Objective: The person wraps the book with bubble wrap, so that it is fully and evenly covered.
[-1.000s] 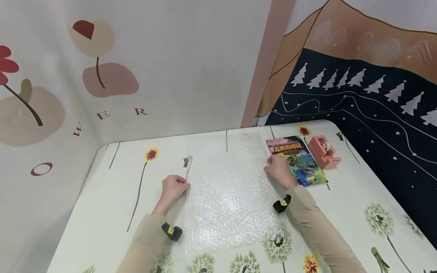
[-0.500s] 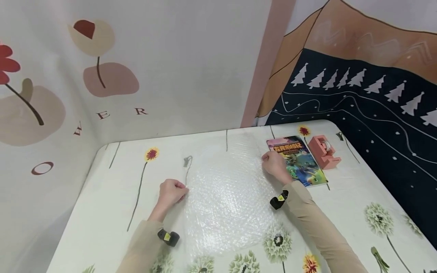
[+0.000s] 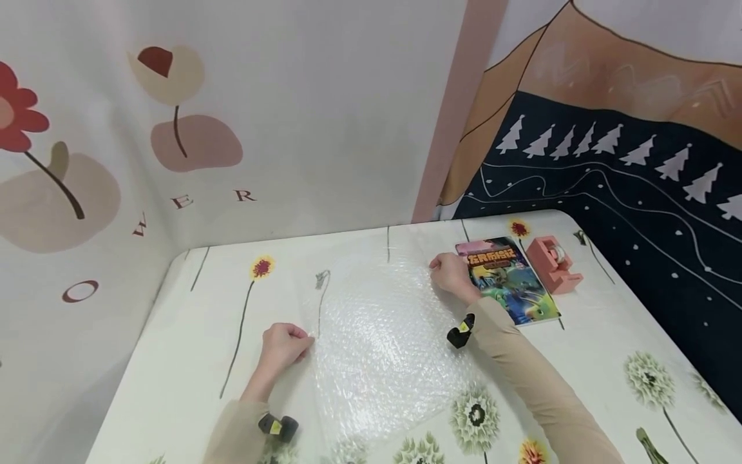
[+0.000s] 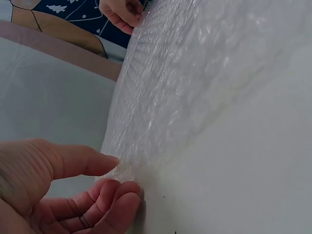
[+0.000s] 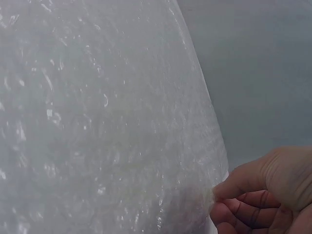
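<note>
We see two bare hands, well apart, each pinching one side of a clear sheet of bubble wrap (image 3: pixel 377 351). Wrap is mid-counter, between the hands, shiny with glare; we can't tell how many layers. Left hand (image 3: pixel 282 348): thumb and fingertips clamped on the wrap's left edge, confirmed in the left wrist view. Right hand (image 3: pixel 453 277): thumb and fingers clamped on the right edge, further from the person than the left hand; the right wrist view agrees. Both sleeves are beige, a small black device (image 3: pixel 278 426) at the left wrist, another at the right.

Just beside the right hand, we have a colorful book (image 3: pixel 510 283) lying cover up, partly behind the right forearm from the head camera. Right of it, very near, a pink tape dispenser (image 3: pixel 552 265) with a roll in it. Counter (image 3: pixel 180 361) has a white flower-print covering; some print shows through the wrap. Behind: pale printed wall (image 3: pixel 330 129), dark tree-print panel (image 3: pixel 580 177) at right.
</note>
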The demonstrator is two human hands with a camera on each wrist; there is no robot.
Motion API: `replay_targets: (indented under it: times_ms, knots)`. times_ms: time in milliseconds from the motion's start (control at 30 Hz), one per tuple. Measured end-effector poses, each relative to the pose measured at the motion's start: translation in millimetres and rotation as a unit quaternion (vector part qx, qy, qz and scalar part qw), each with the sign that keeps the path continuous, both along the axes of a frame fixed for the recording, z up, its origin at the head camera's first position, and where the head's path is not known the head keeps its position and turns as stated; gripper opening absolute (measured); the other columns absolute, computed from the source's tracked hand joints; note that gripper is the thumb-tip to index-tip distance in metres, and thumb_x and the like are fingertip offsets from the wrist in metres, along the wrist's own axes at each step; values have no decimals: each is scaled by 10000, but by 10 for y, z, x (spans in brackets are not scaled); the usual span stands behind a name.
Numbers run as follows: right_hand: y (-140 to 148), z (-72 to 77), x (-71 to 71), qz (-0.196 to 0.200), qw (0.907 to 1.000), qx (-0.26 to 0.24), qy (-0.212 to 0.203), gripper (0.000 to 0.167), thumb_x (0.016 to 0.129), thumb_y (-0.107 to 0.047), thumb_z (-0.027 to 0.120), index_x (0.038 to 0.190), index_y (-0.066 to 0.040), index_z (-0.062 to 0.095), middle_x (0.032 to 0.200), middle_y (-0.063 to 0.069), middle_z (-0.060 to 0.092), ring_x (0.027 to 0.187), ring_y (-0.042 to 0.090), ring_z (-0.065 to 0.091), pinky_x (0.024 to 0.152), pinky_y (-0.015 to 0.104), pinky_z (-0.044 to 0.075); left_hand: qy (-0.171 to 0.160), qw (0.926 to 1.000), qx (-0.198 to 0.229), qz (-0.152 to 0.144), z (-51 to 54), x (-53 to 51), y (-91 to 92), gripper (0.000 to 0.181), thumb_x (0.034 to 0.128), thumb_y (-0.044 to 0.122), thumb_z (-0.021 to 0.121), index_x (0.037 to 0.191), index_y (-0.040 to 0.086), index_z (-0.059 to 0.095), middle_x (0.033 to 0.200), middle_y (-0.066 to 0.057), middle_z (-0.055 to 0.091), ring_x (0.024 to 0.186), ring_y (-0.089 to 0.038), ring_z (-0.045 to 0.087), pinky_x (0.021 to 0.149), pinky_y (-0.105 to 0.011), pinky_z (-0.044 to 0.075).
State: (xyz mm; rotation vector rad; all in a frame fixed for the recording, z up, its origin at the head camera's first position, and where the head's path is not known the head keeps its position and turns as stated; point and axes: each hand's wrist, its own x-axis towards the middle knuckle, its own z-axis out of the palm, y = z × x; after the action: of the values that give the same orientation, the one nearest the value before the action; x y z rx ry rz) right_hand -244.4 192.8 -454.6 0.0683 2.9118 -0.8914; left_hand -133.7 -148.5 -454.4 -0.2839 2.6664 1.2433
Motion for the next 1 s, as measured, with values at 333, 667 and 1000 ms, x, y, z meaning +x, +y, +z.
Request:
replay_targets:
  times_ms: [333,667,1000]
  knots:
    - [-132,30,-120,18,9999,38,-144,153,813,3,626,958,-8,676,874,120,639,758,227,566,695,359,474,29,9998,-169,-110,-1,55,-26,95,760,38,655,680,-13,652,514,-31,564,464,-128,515,457,-223,419]
    - [-189,28,-121,207,9998,28,-42,137,809,-2,612,931,-10,674,872,125,652,734,228,581,661,351,484,-179,9994,-274,-149,16,112,-36,127,755,38,665,637,4,632,493,-36,549,445,-133,509,447,-224,423]
    - [-161,-17,-83,243,9995,-194,-94,219,829,-11,596,1046,0,630,883,122,613,749,216,539,648,319,457,-49,9983,-429,-399,25,115,-78,159,738,60,685,601,23,614,456,-30,531,411,-140,497,437,-240,419]
